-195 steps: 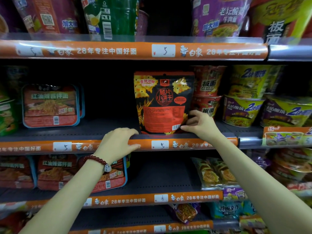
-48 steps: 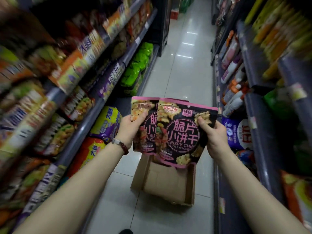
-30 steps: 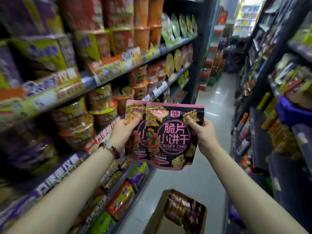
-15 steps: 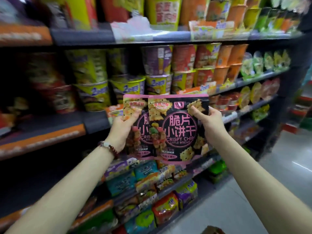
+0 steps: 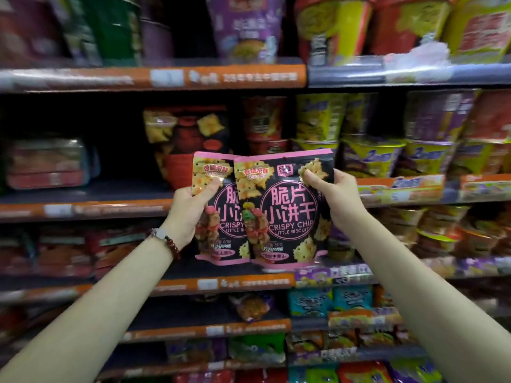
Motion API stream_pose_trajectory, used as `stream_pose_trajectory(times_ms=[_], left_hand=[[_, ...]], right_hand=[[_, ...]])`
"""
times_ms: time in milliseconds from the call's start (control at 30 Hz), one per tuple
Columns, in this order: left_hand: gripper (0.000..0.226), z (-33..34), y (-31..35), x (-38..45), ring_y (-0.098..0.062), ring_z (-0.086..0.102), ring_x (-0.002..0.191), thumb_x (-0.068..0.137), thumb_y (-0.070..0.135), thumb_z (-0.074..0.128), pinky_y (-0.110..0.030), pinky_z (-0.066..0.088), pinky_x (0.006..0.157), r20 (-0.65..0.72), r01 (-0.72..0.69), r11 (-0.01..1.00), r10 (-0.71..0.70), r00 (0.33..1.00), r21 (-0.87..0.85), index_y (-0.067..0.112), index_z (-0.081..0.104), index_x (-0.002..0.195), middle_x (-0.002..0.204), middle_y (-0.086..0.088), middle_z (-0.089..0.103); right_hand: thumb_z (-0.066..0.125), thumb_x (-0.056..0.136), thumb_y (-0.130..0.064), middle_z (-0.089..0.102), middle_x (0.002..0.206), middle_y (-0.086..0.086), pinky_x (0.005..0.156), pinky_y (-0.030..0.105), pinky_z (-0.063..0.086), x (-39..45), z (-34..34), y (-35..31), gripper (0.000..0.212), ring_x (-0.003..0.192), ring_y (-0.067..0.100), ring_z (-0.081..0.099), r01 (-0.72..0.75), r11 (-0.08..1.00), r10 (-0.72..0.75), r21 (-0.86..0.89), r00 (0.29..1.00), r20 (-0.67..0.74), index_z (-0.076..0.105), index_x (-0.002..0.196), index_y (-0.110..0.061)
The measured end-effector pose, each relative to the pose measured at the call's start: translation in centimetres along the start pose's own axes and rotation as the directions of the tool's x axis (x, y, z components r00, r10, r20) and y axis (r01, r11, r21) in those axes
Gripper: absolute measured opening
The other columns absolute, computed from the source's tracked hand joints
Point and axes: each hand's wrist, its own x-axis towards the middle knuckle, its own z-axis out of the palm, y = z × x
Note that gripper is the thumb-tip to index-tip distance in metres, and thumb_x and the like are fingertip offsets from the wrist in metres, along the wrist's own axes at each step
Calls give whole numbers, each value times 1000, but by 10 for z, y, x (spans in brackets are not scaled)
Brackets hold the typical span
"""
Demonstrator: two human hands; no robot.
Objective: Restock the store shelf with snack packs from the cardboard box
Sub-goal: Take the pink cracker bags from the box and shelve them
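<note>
At frame centre, the left hand [image 5: 190, 208] is gripping one pink-edged snack pack [image 5: 213, 205] while the right hand [image 5: 336, 197] is pinching the overlapping one [image 5: 287, 211], both upright and facing outward, likely for standing beside the orange pack [image 5: 188, 142] on the shelf [image 5: 83, 208].

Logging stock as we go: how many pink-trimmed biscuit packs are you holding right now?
2. Left pack in the left hand, right pack overlapping it, in the right hand. More could hide behind.
</note>
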Motion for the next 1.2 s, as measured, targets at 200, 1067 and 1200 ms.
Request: stream_pose_trajectory(times_ms=[200,1067,1200], left_hand=[[60,-124,17,11,-31,65,80,70,48,69,-40,54,71,-80,-25,997,30,996,67,-6,64,95,94,-21,68],[14,-343,34,147,-21,62,70,78,26,71,-47,52,80,-36,-100,994,98,995,-48,19,59,76,76,-3,62],[32,-352,21,147,-17,64,90,73,7,76,-40,51,88,170,-175,972,148,974,156,23,58,94,94,0,67]], right_hand=[[73,84,-22,76,93,6,84,44,58,7,128,5,16,88,23,73,20,1000,-23,23,989,143,69,96,-13],[73,84,-31,74,93,-5,82,41,59,29,382,-2,8,88,12,71,271,962,-271,-23,944,-191,69,89,-27],[69,85,-39,69,106,-12,87,34,56,26,382,11,21,97,0,65,270,960,-278,-72,953,-123,62,104,-32]])
